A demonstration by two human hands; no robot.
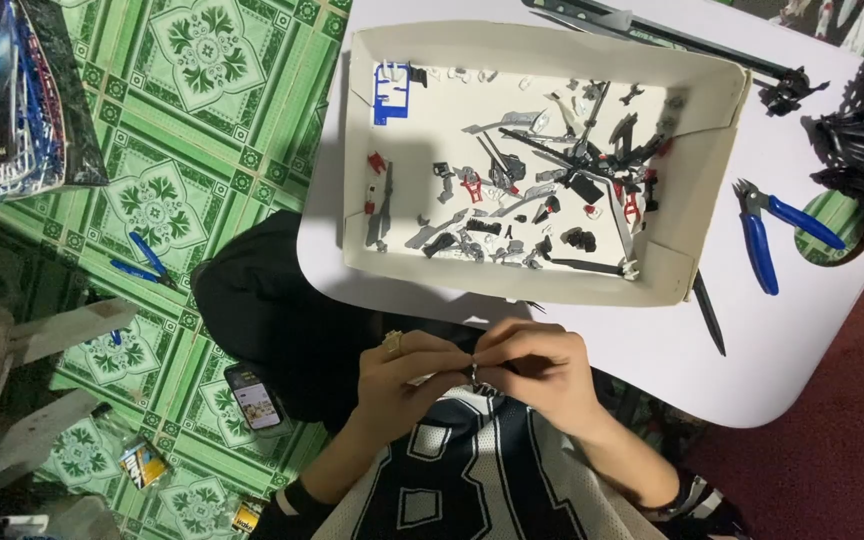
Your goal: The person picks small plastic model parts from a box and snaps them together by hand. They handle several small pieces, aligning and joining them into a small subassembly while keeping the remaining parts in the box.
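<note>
Both hands, left hand [407, 375] and right hand [537, 365], pinch one tiny part [474, 374] (mostly hidden).

Small dark model-kit part [473, 373] is sitting pinched between the fingertips of both hands, mostly hidden, shape unclear. It's being held close to the chest, just below the near edge of the white desk [652, 350].
</note>
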